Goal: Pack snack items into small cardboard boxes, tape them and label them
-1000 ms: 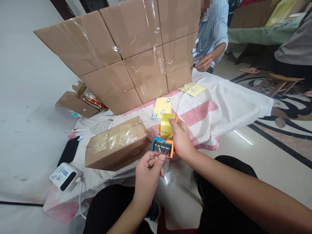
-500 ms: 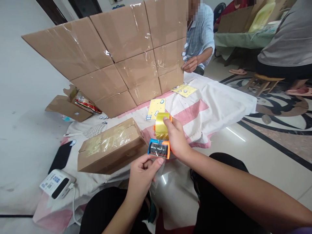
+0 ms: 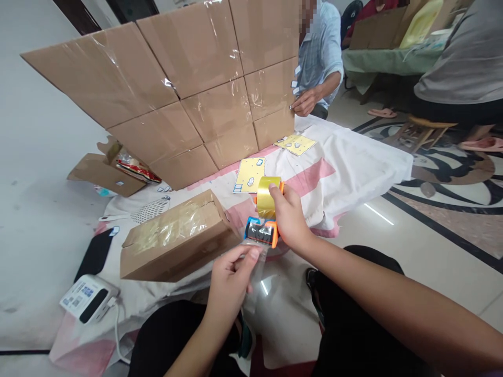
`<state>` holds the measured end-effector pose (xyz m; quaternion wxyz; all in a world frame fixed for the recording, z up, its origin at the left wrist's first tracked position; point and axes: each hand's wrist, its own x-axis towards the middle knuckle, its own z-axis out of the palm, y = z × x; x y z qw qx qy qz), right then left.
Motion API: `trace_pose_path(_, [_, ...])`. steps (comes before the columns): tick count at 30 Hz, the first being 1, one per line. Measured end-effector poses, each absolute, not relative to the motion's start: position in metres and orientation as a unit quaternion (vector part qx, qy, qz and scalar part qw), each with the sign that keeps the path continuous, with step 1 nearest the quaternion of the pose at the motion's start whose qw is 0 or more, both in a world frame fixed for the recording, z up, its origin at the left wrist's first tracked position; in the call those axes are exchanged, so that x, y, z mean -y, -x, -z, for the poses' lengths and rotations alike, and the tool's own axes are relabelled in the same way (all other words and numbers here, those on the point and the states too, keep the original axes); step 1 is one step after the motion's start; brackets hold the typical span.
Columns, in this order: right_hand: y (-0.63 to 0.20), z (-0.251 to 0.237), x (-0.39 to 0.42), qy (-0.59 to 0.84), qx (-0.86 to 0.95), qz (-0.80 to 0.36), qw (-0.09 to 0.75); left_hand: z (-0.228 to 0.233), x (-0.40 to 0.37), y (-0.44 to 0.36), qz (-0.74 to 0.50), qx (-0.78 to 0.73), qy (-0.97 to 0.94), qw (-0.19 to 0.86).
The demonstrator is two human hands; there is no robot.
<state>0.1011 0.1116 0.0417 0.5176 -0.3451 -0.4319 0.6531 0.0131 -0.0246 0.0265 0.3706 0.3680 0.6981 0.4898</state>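
Observation:
My right hand is closed round a tape dispenser with a blue and orange head and a yellowish roll of tape on it. Below the dispenser's head, my left hand pinches the clear tape strip between thumb and forefinger, and a loose length hangs down from there. To the left of both hands lies a closed cardboard box with shiny tape across its top. Behind the dispenser rests a yellow printed card on the cloth.
A tall panel of joined cardboard boxes stands behind; a co-worker's hand touches its right edge. At left are a white device with a cable, a black flat item and an opened carton. A second yellow card lies further back.
My right hand has moved the dispenser slightly up and right, away from my left hand. A longer stretch of tape now shows between the dispenser and my left fingers.

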Motion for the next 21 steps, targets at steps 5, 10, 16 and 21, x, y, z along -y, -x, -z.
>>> trace_pose_path(5, [-0.105,-0.039,-0.112,0.346,0.484,-0.603,0.532,-0.024,0.028,-0.010,-0.461,-0.703,-0.385,0.380])
trace_pose_path(10, [-0.105,-0.042,-0.109,0.333,0.453,-0.643,0.520,-0.022,0.028,-0.011,-0.466,-0.687,-0.387,0.401])
trace_pose_path(16, [-0.106,-0.052,-0.115,0.330,0.399,-0.687,0.510,0.020,0.015,-0.034,-0.391,-0.672,-0.435,0.454])
trace_pose_path(21, [-0.105,-0.056,-0.125,0.321,0.435,-0.635,0.552,0.050,0.008,-0.059,-0.339,-0.649,-0.520,0.440])
